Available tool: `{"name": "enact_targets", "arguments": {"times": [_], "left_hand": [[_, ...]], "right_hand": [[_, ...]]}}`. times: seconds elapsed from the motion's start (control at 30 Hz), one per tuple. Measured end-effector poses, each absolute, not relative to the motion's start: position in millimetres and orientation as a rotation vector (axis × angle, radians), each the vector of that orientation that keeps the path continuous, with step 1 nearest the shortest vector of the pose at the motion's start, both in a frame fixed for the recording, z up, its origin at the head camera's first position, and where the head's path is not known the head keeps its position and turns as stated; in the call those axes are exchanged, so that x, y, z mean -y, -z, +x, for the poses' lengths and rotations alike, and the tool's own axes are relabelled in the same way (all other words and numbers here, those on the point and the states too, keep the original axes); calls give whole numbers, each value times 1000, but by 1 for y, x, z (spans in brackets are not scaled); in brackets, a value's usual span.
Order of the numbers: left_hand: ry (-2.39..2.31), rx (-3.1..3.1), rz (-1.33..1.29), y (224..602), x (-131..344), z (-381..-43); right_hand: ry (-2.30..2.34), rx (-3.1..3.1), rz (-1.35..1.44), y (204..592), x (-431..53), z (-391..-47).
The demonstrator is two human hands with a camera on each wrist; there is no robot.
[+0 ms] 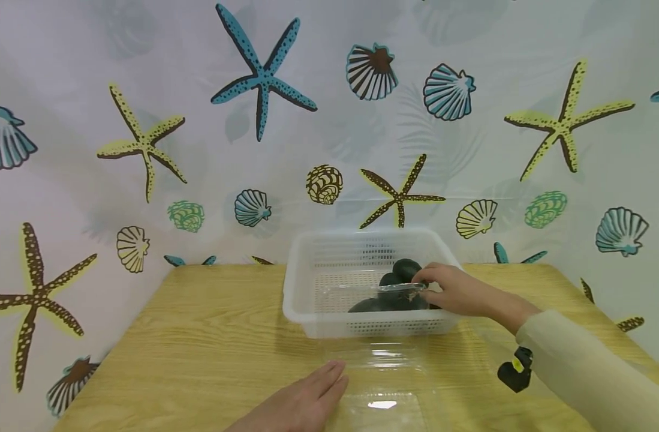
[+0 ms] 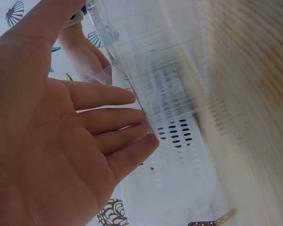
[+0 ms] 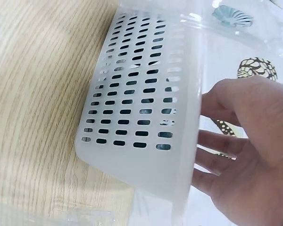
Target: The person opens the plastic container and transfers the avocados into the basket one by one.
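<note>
A white perforated basket [image 1: 299,300] holds several dark green oval fruits [image 1: 407,270] that look like avocados. My right hand [image 1: 459,291] reaches over its right rim, thumb and index finger apart beside the fruits. In the right wrist view its fingertips pass behind the basket wall [image 3: 146,89] and are hidden. In front of the basket stands a clear plastic clamshell container [image 1: 383,403], its see-through lid raised before the basket. My left hand [image 1: 302,399] lies at the container's left side; the left wrist view has its straight fingers [image 2: 106,94] against the clear plastic edge.
Under the right forearm lies a black and yellow piece [image 1: 515,369], apparently on clear plastic. The wooden table [image 1: 210,336] ends at a patterned curtain [image 1: 329,120] behind the basket and along both sides.
</note>
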State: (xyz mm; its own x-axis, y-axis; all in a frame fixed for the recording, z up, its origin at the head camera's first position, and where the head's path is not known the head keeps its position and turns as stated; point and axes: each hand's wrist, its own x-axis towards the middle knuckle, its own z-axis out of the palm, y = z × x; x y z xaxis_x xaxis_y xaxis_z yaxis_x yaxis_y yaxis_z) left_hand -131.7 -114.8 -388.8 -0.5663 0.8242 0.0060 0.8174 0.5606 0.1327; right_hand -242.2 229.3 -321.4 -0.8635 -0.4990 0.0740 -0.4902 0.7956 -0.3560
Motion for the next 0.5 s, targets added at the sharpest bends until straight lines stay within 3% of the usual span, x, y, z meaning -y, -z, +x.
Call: {"name": "enact_targets", "arguments": {"times": [0.3, 0.5], "left_hand": [[-44, -2879, 1861, 396, 116, -132], [-14, -2939, 1918, 401, 116, -133]], "right_hand": [[633, -3044, -719, 313, -234, -217], [627, -3132, -681, 310, -236, -198]]}}
